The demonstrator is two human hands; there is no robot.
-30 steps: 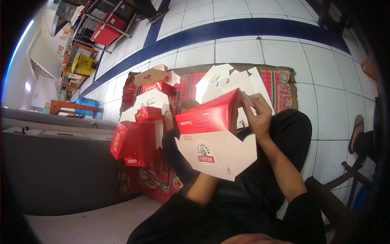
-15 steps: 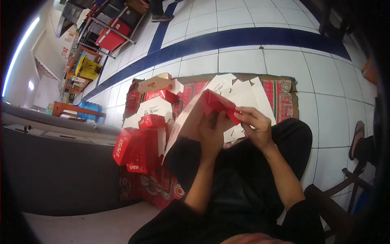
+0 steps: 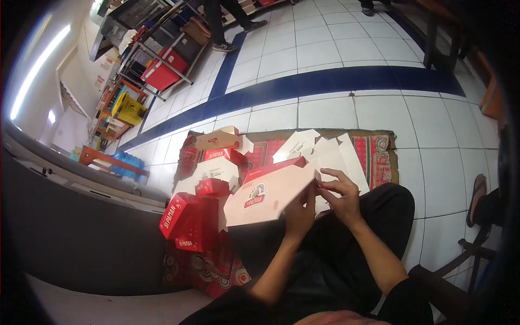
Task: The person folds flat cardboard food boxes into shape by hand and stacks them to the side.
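A partly folded cardboard food box [image 3: 271, 200] is held over my lap. Its white lid panel with a printed logo faces up, and a red side shows along the far edge. My left hand [image 3: 300, 219] grips the box at its right end, with some fingers hidden under the panel. At the same end my right hand [image 3: 344, 200] pinches the corner between thumb and fingers. Flat white box blanks [image 3: 330, 157] lie just beyond my hands. To the left, folded red and white boxes [image 3: 200, 216] are piled on the patterned mat [image 3: 216, 271].
A dark grey panel [image 3: 86, 216] runs along my left side. White floor tiles with a blue band [image 3: 336, 81] lie past the mat. Other people's feet [image 3: 225, 47] show at the far side, and a sandalled foot [image 3: 476, 197] stands at right near a wooden chair [image 3: 455, 287].
The box has turned from standing open on edge to lying with its printed lid up. Both hands stay at its right end. My head view has tilted up, showing more floor.
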